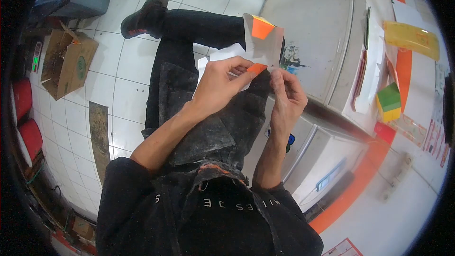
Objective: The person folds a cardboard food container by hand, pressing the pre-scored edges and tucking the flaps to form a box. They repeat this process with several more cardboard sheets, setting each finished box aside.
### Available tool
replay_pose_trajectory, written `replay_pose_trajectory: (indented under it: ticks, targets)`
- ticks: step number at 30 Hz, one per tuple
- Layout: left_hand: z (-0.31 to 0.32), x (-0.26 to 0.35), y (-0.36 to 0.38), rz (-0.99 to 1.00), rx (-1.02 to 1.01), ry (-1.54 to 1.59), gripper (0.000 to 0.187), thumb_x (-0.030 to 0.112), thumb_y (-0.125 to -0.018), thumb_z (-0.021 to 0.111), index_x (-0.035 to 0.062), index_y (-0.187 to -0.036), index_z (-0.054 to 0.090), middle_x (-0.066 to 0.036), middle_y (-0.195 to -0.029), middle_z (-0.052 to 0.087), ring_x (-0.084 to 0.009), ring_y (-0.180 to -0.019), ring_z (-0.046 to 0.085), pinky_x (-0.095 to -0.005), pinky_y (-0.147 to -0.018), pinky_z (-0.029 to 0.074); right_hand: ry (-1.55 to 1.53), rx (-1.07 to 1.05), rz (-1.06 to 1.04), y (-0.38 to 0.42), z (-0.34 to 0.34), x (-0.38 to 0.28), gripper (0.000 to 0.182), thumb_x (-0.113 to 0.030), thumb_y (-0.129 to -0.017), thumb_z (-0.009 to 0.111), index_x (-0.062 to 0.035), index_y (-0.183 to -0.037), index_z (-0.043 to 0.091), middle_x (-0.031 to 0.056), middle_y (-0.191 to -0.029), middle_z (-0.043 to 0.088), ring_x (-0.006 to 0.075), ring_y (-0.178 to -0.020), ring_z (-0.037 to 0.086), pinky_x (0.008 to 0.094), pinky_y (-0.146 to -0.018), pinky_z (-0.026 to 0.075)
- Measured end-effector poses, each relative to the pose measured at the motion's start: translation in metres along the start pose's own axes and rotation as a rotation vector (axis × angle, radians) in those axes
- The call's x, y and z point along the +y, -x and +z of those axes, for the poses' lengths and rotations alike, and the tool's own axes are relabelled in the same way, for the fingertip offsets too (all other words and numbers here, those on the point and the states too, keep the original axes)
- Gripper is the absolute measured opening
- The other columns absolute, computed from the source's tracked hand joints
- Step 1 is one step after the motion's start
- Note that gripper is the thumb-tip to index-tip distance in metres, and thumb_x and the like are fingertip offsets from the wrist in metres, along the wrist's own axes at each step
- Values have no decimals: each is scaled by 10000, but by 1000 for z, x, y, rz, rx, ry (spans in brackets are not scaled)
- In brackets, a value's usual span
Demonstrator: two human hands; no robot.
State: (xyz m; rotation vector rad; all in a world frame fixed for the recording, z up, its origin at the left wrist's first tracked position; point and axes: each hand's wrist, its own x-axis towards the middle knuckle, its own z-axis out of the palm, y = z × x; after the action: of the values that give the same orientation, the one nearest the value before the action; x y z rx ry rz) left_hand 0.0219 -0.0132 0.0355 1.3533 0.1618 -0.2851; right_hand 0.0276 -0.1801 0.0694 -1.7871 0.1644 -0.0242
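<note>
My left hand (222, 81) is closed in a pinch on a small orange paper slip (257, 68) above my lap. Beside it, my right hand (287, 91) has thumb and fingertips pressed together close to the slip's right end. Something small and pale shows at those fingertips, too small to name. White paper (228, 53) lies on my lap, partly hidden behind the left hand. Past the hands, a greyish sheet (263, 51) rests over my leg, with an orange and yellow folded paper piece (262, 28) at its far end.
A white cabinet (310, 23) with a chipped surface stands right of my legs. On the right-hand surface are a green and yellow block (389, 102) and a yellow translucent packet (411, 39). An open cardboard box (71, 64) sits on the tiled floor at left, near red seats (29, 140).
</note>
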Motion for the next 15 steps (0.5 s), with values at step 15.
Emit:
replay_pose_trajectory:
  ticks: [15]
  targets:
    - [-7,-11,0,-83,-69,403,273,53,-952,712,-67,-1197,708,-163,-1094,749,-191,-980,736,-296,-902,610,231,-30,-169,6,10,6,121,-69,-949,738,29,-1019,723,94,-1022,661,140,-918,659,281,-811,557]
